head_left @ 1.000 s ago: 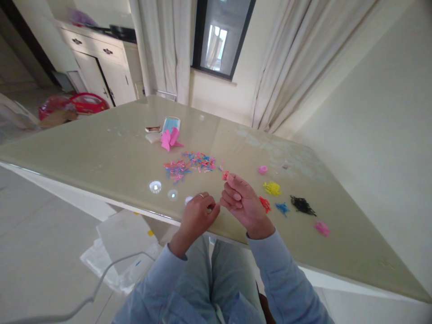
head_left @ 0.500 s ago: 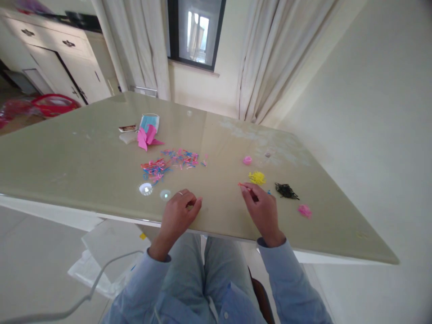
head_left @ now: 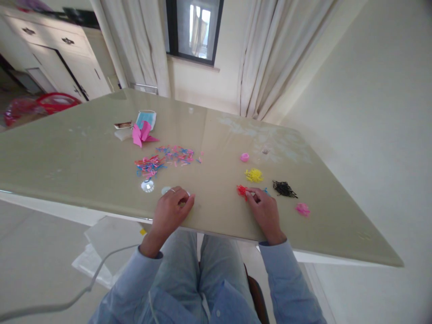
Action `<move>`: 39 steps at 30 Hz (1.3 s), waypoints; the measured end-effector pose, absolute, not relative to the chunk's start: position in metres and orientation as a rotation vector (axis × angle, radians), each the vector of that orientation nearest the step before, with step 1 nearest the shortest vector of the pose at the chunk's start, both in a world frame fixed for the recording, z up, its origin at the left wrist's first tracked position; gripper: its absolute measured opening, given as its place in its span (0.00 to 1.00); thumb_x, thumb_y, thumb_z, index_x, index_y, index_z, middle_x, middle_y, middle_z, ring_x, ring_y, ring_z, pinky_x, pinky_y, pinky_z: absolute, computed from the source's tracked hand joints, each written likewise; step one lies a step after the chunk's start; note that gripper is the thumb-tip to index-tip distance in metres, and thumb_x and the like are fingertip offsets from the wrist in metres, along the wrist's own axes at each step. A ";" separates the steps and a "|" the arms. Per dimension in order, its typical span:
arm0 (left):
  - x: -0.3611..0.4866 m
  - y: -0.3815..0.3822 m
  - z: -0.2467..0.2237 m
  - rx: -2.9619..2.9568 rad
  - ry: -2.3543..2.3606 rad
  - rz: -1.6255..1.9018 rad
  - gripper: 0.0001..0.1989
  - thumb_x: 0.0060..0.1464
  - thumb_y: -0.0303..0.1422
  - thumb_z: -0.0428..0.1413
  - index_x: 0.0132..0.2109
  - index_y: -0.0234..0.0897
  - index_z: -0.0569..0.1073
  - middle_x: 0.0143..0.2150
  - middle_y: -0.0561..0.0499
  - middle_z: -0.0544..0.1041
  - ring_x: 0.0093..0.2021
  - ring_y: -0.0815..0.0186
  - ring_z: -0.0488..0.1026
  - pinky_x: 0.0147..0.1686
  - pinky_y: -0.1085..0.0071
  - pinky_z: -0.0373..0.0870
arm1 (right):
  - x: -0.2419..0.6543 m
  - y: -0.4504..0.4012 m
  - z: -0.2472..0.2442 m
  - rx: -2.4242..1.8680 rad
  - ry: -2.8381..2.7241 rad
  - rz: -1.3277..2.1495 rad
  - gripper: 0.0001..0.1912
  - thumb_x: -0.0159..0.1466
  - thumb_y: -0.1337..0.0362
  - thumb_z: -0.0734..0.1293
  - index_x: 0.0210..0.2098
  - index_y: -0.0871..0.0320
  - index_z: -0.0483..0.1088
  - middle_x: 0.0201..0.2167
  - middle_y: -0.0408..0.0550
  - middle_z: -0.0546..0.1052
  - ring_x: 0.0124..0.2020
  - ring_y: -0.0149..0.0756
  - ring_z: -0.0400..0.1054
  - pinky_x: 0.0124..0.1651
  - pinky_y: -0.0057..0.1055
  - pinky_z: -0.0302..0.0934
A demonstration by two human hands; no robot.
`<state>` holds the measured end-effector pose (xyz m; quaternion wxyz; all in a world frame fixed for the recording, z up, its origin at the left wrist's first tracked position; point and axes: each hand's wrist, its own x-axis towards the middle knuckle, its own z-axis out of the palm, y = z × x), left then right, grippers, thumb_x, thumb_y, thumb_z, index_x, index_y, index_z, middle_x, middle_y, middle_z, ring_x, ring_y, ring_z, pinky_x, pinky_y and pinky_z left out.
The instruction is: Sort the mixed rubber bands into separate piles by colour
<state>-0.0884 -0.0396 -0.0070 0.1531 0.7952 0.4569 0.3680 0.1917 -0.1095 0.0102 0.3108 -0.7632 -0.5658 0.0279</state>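
My right hand [head_left: 265, 210] has its thumb and index finger pinched together at the right edge of a small red pile of rubber bands [head_left: 241, 191]. Red shows right at the fingertips. Some blue bands [head_left: 266, 191] peek out behind that hand, mostly covered by it. Just beyond lies a yellow heap of bands [head_left: 254, 175]; to the right are a black heap [head_left: 284, 189] and a pink heap [head_left: 303, 209]. My left hand [head_left: 171, 209] rests at the table's near edge with loosely curled fingers, nothing visible in it, partly over a clear round disc [head_left: 165, 190].
Mixed red, blue and pink bands [head_left: 148, 166] spread across the table [head_left: 216, 202] left of centre. Another shiny disc [head_left: 147, 186] lies before them. Farther back are pink folded paper [head_left: 143, 134], a blue mask [head_left: 146, 119] and a small pink ring-shaped item [head_left: 245, 157].
My right hand, which held an orange-red band in its fingertips, has lowered slightly to the red pile, now uncovered. My left hand shifted a little left; the camera view also shifted.
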 end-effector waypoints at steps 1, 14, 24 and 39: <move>-0.088 -0.040 -0.006 2.281 1.321 1.047 0.17 0.61 0.36 0.52 0.24 0.38 0.63 0.25 0.54 0.66 0.28 0.67 0.65 0.31 0.70 0.58 | 0.192 -0.109 0.009 -2.003 -1.495 0.078 0.26 0.66 0.45 0.58 0.40 0.58 0.79 0.21 0.47 0.77 0.22 0.36 0.67 0.30 0.31 0.57; -0.089 -0.038 0.001 2.043 1.366 1.019 0.17 0.57 0.40 0.54 0.23 0.37 0.65 0.23 0.55 0.66 0.25 0.70 0.63 0.29 0.72 0.58 | 0.194 -0.146 0.005 -1.723 -1.622 0.266 0.15 0.66 0.55 0.63 0.38 0.58 0.78 0.30 0.49 0.82 0.26 0.35 0.73 0.32 0.29 0.66; -0.110 0.029 0.020 1.971 1.739 0.824 0.12 0.53 0.37 0.55 0.40 0.35 0.77 0.27 0.51 0.75 0.28 0.64 0.71 0.30 0.70 0.64 | 0.197 -0.144 0.007 -1.666 -1.570 0.376 0.17 0.64 0.52 0.65 0.36 0.59 0.79 0.24 0.48 0.79 0.22 0.35 0.71 0.27 0.29 0.65; -0.091 0.057 0.040 2.250 1.991 0.334 0.15 0.61 0.30 0.46 0.40 0.36 0.79 0.47 0.37 0.79 0.47 0.51 0.76 0.42 0.62 0.70 | 0.198 -0.145 0.007 -1.617 -1.513 0.441 0.16 0.63 0.51 0.66 0.36 0.58 0.78 0.21 0.45 0.75 0.19 0.33 0.67 0.23 0.27 0.62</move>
